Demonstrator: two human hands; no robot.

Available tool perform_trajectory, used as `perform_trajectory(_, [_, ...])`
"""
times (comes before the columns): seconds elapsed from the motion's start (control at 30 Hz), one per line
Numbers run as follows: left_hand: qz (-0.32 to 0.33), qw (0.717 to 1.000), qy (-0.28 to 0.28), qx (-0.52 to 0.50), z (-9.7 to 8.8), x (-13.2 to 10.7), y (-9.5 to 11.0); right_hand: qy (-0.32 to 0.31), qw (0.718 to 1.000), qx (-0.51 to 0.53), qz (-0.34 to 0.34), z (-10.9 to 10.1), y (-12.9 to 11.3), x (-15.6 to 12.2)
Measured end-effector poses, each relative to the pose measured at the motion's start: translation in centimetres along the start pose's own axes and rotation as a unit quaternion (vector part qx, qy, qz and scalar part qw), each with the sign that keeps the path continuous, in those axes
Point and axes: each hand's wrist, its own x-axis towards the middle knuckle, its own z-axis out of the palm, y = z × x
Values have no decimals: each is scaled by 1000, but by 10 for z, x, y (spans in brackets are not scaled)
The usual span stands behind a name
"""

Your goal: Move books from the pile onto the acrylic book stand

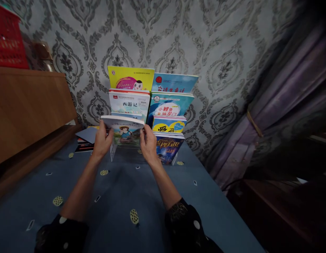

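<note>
We judge the step in hand to be setting the pale-topped paperback with a hatted child on its cover point(124, 132) into the front left tier of the clear plastic book stand point(112, 153). It is at the near end of the left column, its top tipped towards us; whether its bottom edge rests on anything, we cannot tell. The next move probably calls for seating it evenly, left of the dark blue paperback with gold lettering point(167, 149). Our left hand point(102, 141) and right hand point(149, 141) pinch its opposite side edges, thumbs nearest us. Our bare forearms point(82, 188) slant inward over the blue pineapple-print counter point(115, 218).
</note>
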Motion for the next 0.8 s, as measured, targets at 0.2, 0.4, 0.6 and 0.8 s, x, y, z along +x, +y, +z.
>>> perform_trajectory(0.2, [-11, 1000, -2, 6, 6, -1, -12, 12, 1000, 17, -18, 8, 13, 2])
perform_trajectory(0.4, [12, 995, 30, 97, 13, -7, -10, 0, 999, -33, 12, 16, 17, -2])
perform_trajectory(0.6, [7, 984, 28, 176, 24, -14, -12, -14, 996, -80, 47, 23, 21, -5])
perform_trajectory(0.8, [2, 981, 4, 196, 27, -15, -23, -18, 993, -99, 61, 25, 25, -7])
